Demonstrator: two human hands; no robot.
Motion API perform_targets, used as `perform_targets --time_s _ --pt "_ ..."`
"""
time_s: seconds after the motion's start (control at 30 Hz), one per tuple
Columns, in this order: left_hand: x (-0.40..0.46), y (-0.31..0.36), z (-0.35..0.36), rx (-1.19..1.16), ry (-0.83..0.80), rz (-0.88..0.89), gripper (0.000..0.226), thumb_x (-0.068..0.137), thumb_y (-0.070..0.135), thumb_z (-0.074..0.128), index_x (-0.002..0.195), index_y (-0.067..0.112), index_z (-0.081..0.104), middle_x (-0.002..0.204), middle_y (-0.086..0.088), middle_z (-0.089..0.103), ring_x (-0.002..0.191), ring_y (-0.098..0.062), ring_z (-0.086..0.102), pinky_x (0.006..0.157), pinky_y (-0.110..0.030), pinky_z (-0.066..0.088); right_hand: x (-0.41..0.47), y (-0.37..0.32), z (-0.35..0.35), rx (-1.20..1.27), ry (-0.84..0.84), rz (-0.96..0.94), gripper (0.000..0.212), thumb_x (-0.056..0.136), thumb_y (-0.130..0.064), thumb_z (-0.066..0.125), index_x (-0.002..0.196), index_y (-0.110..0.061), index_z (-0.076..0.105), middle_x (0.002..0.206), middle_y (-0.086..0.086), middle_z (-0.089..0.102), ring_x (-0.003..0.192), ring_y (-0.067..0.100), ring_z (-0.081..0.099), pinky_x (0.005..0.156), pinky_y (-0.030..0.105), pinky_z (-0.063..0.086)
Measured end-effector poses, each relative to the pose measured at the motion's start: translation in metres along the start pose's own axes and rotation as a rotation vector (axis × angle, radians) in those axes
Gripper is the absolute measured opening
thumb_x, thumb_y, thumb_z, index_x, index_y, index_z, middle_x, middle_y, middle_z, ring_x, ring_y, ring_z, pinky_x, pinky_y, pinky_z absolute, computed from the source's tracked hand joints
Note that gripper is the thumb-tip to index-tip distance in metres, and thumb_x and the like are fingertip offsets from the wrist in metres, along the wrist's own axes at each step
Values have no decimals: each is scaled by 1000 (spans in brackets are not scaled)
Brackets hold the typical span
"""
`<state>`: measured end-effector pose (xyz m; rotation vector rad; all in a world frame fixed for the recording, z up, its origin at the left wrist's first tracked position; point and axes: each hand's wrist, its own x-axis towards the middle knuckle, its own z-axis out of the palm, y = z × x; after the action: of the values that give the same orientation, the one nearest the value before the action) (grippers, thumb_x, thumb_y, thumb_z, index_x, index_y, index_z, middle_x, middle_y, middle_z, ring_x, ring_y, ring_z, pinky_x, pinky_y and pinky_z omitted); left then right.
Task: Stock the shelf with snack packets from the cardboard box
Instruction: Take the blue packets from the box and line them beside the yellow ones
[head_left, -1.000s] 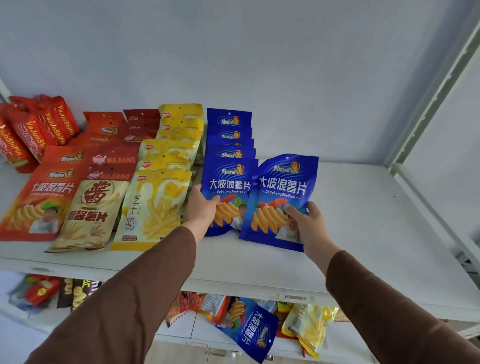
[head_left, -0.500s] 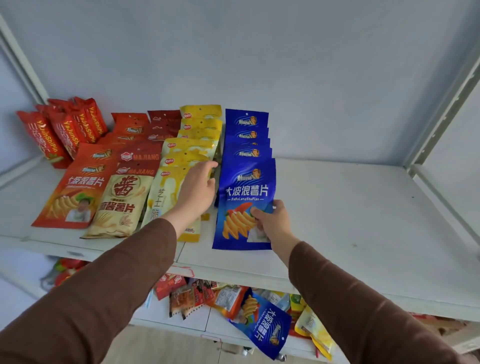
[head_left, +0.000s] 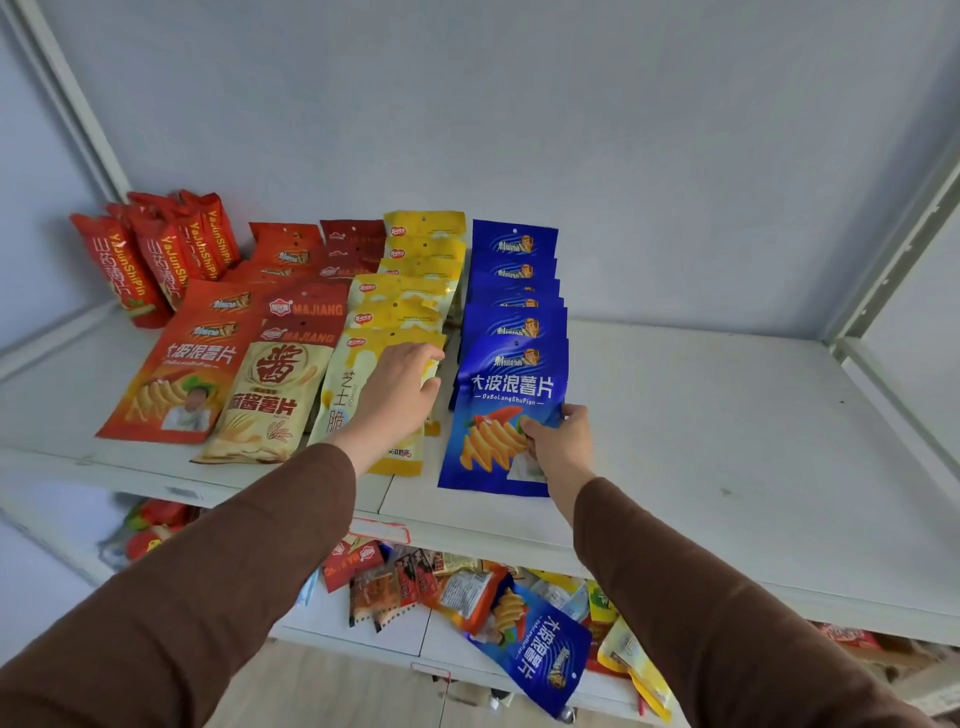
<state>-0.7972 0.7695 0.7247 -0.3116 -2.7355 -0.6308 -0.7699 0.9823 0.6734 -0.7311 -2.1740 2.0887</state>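
On the white shelf (head_left: 701, 441), the right hand (head_left: 563, 441) pinches the front blue chip packet (head_left: 506, 415) of its row; the left hand (head_left: 397, 395) rests, fingers straight, on the yellow packet (head_left: 353, 400) beside it.

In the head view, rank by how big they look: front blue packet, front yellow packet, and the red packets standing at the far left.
1. Front blue packet and front yellow packet: look about alike, and the left hand hides part of the yellow one, so no ranking.
2. A standing red packet: looks smallest, but it is farther away, so unsure.
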Motion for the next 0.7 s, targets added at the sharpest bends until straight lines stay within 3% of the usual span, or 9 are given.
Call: perform_targets --time_s 0.1,0.17,0.27,0.5,0.7 --pt "-5 0 -2 -9 2 11 34 98 20 58 133 21 55 138 1 56 133 -19 43 101 -35 44 -2 -3 -5 -103 104 -65 67 86 -36 80 138 -24 40 134 0 53 114 16 62 74 36 61" --pt "-12 -3 -5 -19 14 0 34 98 20 58 132 20 55 137 2 56 132 -19 44 100 -34 43 -9 -4 -9 -259 183 -242 70 86 -35 80 142 -22 40 142 1 45 132 17 45 96 41 55" --pt "-30 -13 -13 -19 31 -26 34 97 20 59 131 19 54 135 1 56 129 -20 46 100 -34 44 -29 -14 -3 -465 166 -580 56 88 -29 75 137 -20 48 139 1 47 129 20 40 105 40 45" --pt "-135 -60 -47 97 54 -228 39 97 23 60 134 17 53 134 -4 56 125 -26 49 96 -42 49 -108 0 59 -841 -295 -985 44 92 -32 66 133 -21 54 137 -1 49 125 23 40 101 38 37" --pt "-298 -86 -69 164 22 -631 38 94 19 60 131 17 56 129 -4 58 120 -27 51 93 -43 47 -184 74 111 -945 -691 -997 45 90 -31 64 133 -23 55 136 0 50 129 27 39 106 47 37"
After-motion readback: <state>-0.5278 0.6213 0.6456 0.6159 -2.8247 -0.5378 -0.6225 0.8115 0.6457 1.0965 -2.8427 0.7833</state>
